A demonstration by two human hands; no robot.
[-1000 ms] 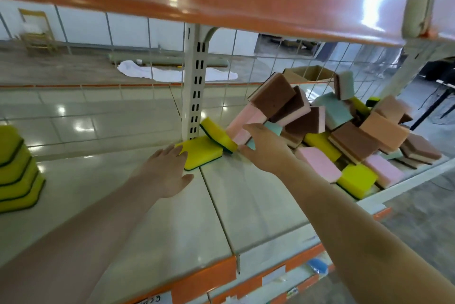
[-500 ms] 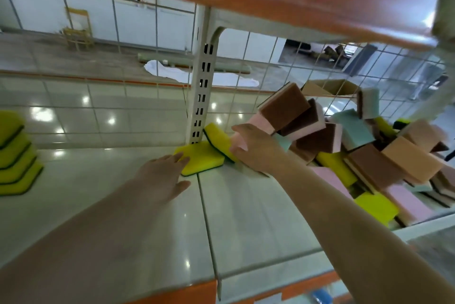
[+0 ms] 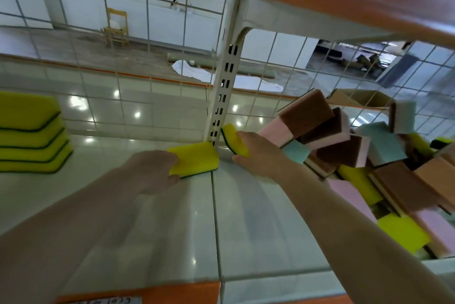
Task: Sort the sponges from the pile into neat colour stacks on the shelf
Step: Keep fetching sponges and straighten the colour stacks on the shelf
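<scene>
There's one bit of writing in front of you: a white label (image 3: 112, 300) on the orange front edge (image 3: 172, 291) of the shelf, bottom of view. It carries dark handwritten marks, but they're cut off at the frame edge and smeared, so you can't read them. Nothing else bears legible text or numbers.

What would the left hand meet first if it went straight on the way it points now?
The left hand already grips the flat yellow sponge. Beyond it, probably the white shelf post, though depth is unclear.
</scene>
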